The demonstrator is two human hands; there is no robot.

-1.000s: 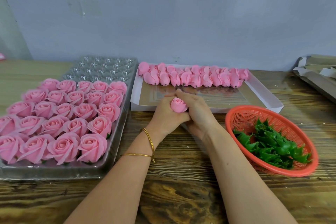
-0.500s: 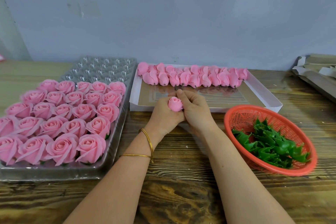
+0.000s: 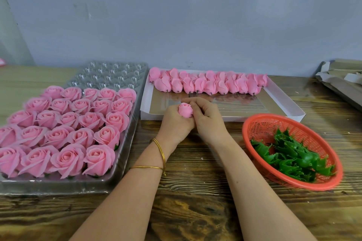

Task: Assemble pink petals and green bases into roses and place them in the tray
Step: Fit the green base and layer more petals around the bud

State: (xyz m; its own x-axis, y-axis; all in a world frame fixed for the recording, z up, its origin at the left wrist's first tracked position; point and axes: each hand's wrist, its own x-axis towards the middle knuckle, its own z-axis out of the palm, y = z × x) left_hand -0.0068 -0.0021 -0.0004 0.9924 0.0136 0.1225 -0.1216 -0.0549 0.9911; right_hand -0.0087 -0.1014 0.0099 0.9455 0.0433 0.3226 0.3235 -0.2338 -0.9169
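A closed pink rose bud stands upright between both hands at the table's middle. My left hand wraps its lower part and my right hand pinches its right side and top; any green base under it is hidden. Left of them a clear plastic tray holds several finished pink roses, with bare cups at its far end. A white flat box behind the hands carries a row of pink petal buds. On the right, green bases lie in an orange basket.
The wooden table runs to a grey wall close behind. Folded cardboard pieces lie at the far right edge. Gold bangles sit on my left wrist.
Both hands stay together around the bud; my right fingers have shifted up along its top and side, and more of the bud shows above my left hand.
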